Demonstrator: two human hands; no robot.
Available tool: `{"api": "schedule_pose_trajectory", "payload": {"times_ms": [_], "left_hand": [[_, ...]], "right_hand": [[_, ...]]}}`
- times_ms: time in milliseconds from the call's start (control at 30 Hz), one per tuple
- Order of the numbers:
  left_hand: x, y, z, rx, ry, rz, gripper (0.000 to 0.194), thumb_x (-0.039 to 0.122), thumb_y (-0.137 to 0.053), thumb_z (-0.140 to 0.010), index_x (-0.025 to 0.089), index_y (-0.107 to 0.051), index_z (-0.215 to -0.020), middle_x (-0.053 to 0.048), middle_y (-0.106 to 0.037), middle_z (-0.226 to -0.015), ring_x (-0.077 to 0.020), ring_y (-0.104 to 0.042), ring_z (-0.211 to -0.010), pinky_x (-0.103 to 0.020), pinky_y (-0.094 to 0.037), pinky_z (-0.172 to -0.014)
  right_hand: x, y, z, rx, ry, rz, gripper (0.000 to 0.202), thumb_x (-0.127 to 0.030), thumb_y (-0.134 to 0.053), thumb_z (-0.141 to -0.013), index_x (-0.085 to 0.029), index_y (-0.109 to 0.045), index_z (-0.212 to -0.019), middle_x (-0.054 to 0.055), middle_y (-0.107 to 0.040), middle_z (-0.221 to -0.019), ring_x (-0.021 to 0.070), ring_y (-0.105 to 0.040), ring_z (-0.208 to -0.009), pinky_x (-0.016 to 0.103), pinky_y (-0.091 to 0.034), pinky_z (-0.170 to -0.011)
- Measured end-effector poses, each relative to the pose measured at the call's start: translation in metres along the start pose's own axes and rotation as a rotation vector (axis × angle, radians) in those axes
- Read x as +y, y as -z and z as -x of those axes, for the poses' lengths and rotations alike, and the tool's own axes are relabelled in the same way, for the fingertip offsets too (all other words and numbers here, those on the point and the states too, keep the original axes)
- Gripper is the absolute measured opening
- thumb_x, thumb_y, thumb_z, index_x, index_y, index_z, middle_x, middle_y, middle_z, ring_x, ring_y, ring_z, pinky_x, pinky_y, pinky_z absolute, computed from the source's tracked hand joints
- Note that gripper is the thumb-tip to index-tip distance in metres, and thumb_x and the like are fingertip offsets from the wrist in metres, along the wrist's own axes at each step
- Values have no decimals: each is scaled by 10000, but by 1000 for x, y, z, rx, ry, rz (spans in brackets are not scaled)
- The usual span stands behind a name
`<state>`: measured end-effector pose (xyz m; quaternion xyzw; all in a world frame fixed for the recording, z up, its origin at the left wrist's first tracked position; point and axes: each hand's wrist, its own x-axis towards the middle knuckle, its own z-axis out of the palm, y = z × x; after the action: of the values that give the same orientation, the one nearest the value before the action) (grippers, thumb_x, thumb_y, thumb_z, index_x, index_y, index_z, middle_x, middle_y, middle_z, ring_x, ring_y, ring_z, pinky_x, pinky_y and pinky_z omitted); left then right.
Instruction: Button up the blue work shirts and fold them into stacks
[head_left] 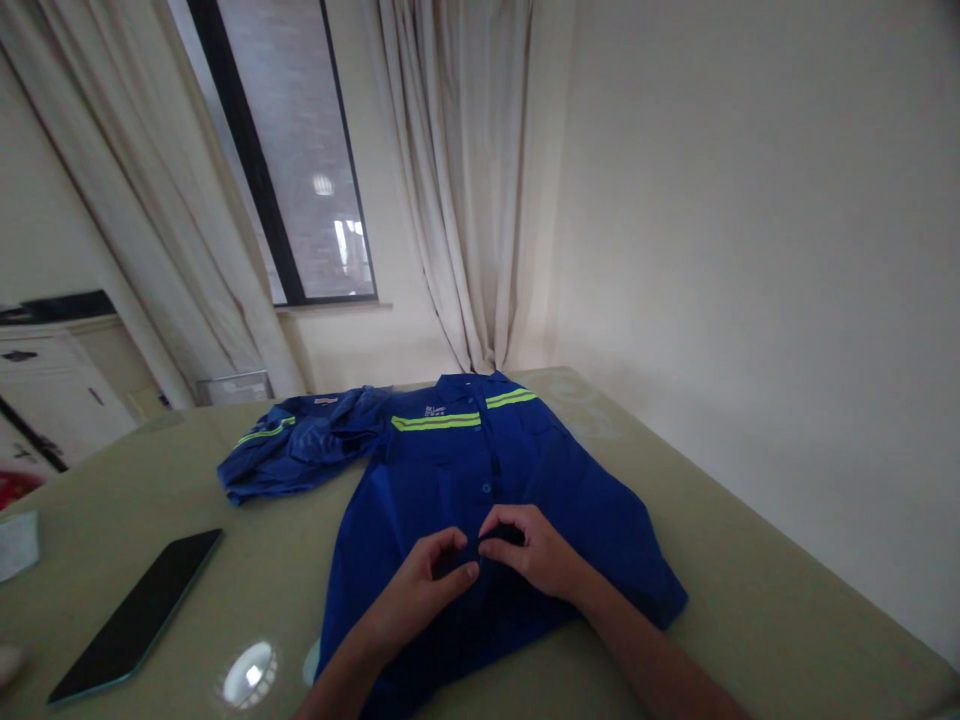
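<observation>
A dark blue shirt point(427, 490) with yellow-green stripes lies spread on the table, its collar pointing away from me and its front placket running down the middle. Both my hands are over the lower placket, fingertips close together. My left hand point(431, 580) has thumb and forefinger curled towards each other at the cloth. My right hand point(532, 550) pinches the placket edge between thumb and forefinger. A button point(487, 488) shows just above my hands. What lies between my left fingertips is too small to make out.
A crumpled blue garment point(307, 440) with a similar stripe lies left of the shirt. A black tablet point(139, 615) rests on the greenish table point(255, 560) at the left. Curtains point(469, 200) and a wall stand behind.
</observation>
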<state>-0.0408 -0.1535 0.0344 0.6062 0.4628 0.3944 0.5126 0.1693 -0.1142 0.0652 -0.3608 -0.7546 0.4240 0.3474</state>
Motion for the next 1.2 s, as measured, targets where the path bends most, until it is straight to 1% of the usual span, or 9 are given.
{"api": "schedule_pose_trajectory", "payload": {"times_ms": [200,333,567,700,800,900,1000,1100,1200], "left_hand": [[20,-15,4,32,-90,-263,253,415,-743,-802,188,-630,-809,38,-577,-704,-139,-522,-691,-248,-384,-642],[24,-34,28,58,-177,-632,87,288,-690,-839,218,-653,-877,-4,-682,-853,-189,-603,-807,-291,-434,-739],[-27,-44,64,38,-322,-1231,444,46,-587,-805,306,-676,-1154,-59,-703,-1200,-284,-644,-1092,-393,-486,-936],[-36,-49,67,10,-423,-1281,568,7,-556,-808,308,-647,-1280,-94,-674,-1316,-284,-644,-1169,-362,-505,-967],[-13,-55,66,-120,-264,-1150,417,184,-651,-829,258,-670,-1239,-111,-705,-1252,-290,-697,-1066,-335,-538,-859],[20,-56,56,-184,-129,-1036,230,423,-588,-918,259,-733,-990,-73,-768,-953,-281,-731,-869,-338,-518,-732],[42,-53,29,-51,-127,-1038,325,313,-414,-1004,246,-712,-893,-68,-758,-900,-268,-720,-875,-344,-483,-753],[44,-46,-7,85,-98,-1030,334,199,-361,-993,213,-695,-984,-102,-739,-1010,-261,-696,-960,-342,-458,-790],[34,-40,-34,54,-30,-983,151,236,-559,-895,223,-706,-930,-78,-742,-952,-255,-697,-891,-304,-434,-712]], "right_hand": [[-20,2,12,42,46,99,120,-315,-771,-852,-205,-742,-889,-9,-744,-830,168,-655,-780,254,-442,-698],[-25,9,49,16,157,331,142,-340,-675,-955,-239,-761,-906,10,-734,-885,185,-646,-884,284,-441,-823],[-11,22,104,-42,-5,417,430,-476,-494,-1035,-216,-702,-763,32,-682,-835,180,-627,-787,280,-431,-738],[-9,15,85,98,-73,495,379,-518,-501,-1016,-224,-666,-843,23,-698,-827,186,-646,-773,276,-419,-710],[-16,6,53,141,-205,669,313,-531,-575,-960,-227,-649,-964,53,-727,-849,237,-689,-779,306,-436,-694],[-22,1,19,-10,-311,878,295,-336,-677,-867,-195,-633,-1122,152,-743,-991,328,-716,-905,367,-472,-725],[-21,5,-7,-171,-310,931,387,-153,-724,-721,-213,-651,-1097,155,-738,-1050,339,-709,-970,365,-480,-735],[-4,13,-19,-196,-243,809,334,-164,-726,-688,-236,-659,-1007,64,-733,-932,266,-700,-882,301,-450,-676],[23,20,-19,-111,-172,424,260,-122,-634,-700,-215,-628,-943,-26,-655,-740,154,-630,-690,236,-403,-593]]}}
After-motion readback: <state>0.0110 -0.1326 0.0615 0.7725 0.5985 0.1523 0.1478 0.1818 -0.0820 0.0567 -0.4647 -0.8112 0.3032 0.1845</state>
